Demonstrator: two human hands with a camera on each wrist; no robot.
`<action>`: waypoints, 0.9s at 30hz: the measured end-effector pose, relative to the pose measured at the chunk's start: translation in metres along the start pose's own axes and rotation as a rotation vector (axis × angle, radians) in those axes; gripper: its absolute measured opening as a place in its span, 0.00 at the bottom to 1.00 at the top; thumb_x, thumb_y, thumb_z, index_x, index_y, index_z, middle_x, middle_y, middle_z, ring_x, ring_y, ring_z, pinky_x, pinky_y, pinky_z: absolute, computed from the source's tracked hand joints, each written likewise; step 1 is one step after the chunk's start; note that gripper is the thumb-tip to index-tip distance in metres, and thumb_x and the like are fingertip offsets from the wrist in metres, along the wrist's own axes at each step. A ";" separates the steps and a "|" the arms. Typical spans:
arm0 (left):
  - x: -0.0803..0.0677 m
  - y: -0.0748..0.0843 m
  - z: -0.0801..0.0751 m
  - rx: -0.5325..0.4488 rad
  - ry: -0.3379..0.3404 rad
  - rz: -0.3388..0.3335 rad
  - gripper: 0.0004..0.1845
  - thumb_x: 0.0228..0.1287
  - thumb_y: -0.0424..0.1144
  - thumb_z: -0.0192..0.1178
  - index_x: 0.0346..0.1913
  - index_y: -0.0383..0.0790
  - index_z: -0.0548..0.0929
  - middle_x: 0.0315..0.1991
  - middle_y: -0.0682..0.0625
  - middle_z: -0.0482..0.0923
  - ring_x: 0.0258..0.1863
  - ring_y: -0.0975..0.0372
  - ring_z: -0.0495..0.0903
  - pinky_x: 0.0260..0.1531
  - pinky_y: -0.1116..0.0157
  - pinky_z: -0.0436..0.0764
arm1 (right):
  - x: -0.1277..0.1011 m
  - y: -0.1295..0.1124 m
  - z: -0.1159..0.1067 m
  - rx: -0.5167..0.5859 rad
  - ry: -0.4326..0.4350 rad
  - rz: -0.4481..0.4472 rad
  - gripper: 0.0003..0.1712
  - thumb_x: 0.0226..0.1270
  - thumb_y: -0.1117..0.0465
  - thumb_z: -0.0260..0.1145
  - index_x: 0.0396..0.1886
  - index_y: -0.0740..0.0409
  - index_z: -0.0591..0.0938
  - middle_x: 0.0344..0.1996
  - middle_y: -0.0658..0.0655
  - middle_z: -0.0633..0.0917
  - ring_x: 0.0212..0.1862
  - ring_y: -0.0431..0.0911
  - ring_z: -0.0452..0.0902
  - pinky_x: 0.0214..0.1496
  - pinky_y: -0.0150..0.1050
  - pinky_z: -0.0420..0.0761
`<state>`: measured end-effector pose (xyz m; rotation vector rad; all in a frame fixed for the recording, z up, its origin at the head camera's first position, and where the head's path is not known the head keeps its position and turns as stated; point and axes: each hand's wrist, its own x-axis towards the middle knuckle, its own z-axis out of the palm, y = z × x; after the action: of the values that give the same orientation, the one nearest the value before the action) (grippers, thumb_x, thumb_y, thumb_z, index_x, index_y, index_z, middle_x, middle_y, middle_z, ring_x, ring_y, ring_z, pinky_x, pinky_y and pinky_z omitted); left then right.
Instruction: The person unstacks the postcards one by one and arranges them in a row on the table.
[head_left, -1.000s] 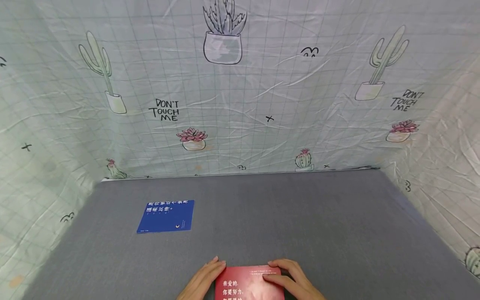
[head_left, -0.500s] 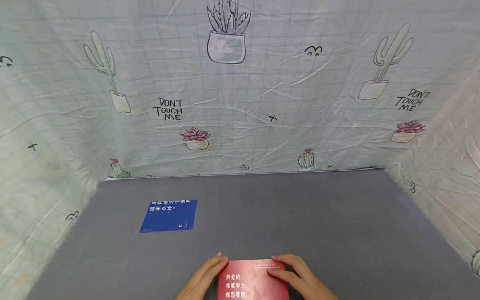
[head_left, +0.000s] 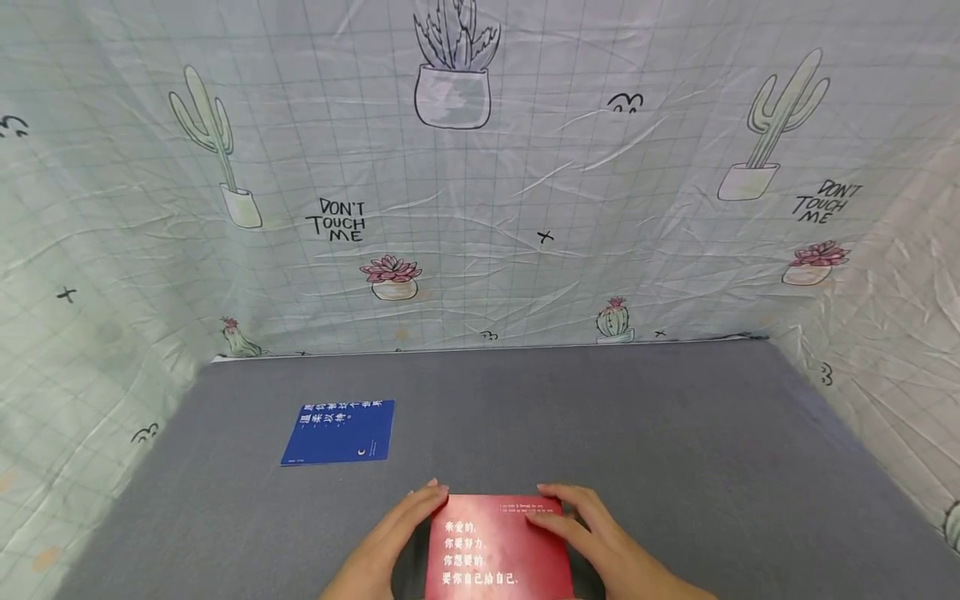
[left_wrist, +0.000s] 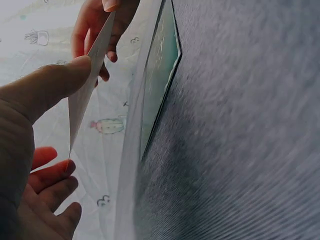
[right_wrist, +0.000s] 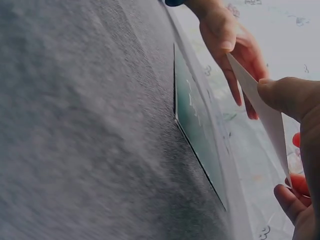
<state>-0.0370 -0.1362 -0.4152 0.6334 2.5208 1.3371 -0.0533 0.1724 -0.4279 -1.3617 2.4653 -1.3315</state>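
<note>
A person's two bare hands hold a red rectangular card printed with white Chinese characters (head_left: 498, 546) above a grey fabric-covered tabletop (head_left: 637, 442), at its near edge. The left hand (head_left: 390, 542) pinches the card's left side, thumb on the underside and fingers curled against the printed face; the wrist view confirms the thin sheet clamped between thumb (left_wrist: 55, 85) and fingers. The right hand (head_left: 592, 542) grips the card's right side the same way, its fingers lying over the upper right corner and its thumb (right_wrist: 290, 97) pressed to the back. The card stands tilted, clear of the tabletop as far as the wrist views show.

Beyond the red card and to its left, well apart, a dark blue rectangular card with white lettering (head_left: 339, 432) lies flat on the grey surface. Behind both, further still from the red card, hangs a pale checked cloth backdrop patterned with cacti and the words "DON'T TOUCH ME" (head_left: 480, 208).

The step in hand appears to be carrying the red card forward over the table. The next move would call for lowering it level and relaxing both pinches together, so that the light sheet settles flat without skidding or curling.
</note>
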 end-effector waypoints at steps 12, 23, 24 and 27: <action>0.019 -0.009 -0.014 0.227 0.116 0.216 0.48 0.41 0.57 0.68 0.66 0.52 0.57 0.66 0.56 0.54 0.64 0.61 0.53 0.49 0.52 0.71 | 0.031 -0.025 -0.020 -0.056 0.050 -0.042 0.41 0.49 0.58 0.70 0.63 0.62 0.62 0.58 0.62 0.60 0.56 0.53 0.54 0.43 0.30 0.76; 0.027 -0.015 -0.023 0.328 0.192 0.317 0.46 0.40 0.55 0.69 0.64 0.47 0.62 0.66 0.54 0.55 0.64 0.56 0.55 0.51 0.51 0.67 | 0.045 0.008 -0.014 -0.222 0.170 -0.233 0.41 0.45 0.51 0.72 0.58 0.63 0.68 0.56 0.64 0.65 0.56 0.54 0.59 0.48 0.33 0.73; 0.027 -0.016 -0.024 0.329 0.192 0.311 0.46 0.40 0.55 0.69 0.65 0.48 0.61 0.66 0.54 0.54 0.64 0.57 0.54 0.52 0.51 0.67 | 0.046 0.012 -0.013 -0.223 0.167 -0.227 0.42 0.45 0.51 0.72 0.59 0.63 0.68 0.56 0.63 0.65 0.56 0.54 0.58 0.47 0.33 0.73; 0.029 -0.019 -0.025 0.343 0.215 0.309 0.46 0.39 0.55 0.70 0.64 0.48 0.62 0.66 0.55 0.55 0.64 0.58 0.55 0.50 0.51 0.70 | 0.048 0.022 -0.011 -0.222 0.156 -0.204 0.44 0.43 0.49 0.73 0.60 0.61 0.67 0.57 0.61 0.65 0.57 0.52 0.57 0.45 0.35 0.75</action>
<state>-0.0771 -0.1501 -0.4168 1.0348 2.9567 1.1156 -0.1022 0.1521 -0.4189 -1.6578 2.7088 -1.2765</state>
